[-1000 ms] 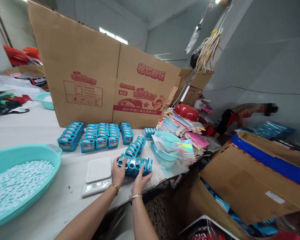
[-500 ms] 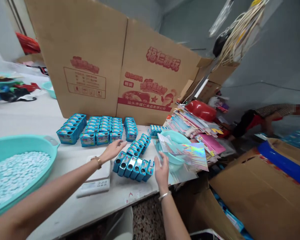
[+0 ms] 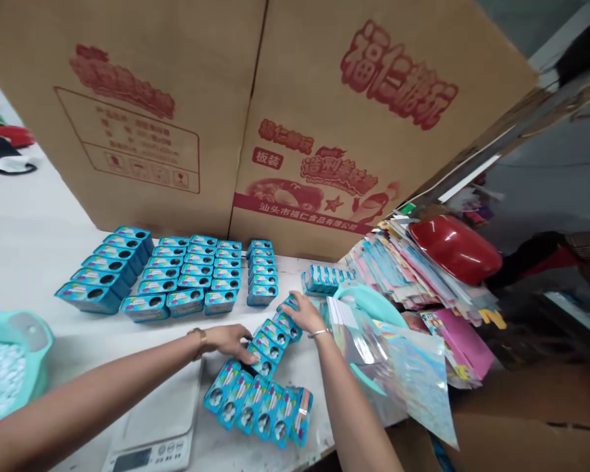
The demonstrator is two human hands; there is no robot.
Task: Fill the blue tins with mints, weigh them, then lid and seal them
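Left hand (image 3: 232,343) has fingers closed on the near end of the slanting blue-box row (image 3: 274,333); right hand (image 3: 305,313) grips its far end. Digital scale (image 3: 160,416) sits near left.

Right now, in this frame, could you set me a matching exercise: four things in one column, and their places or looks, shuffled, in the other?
Things
1. Left hand
2. Right hand
3. Digital scale
4. Red basin

Places or looks
A. At the far end of the slanting row of blue boxes
B. By the stack of printed sheets
C. White, with a dark display
D. At the near end of that same slanting row

Right pairs: 1-D, 2-A, 3-C, 4-B
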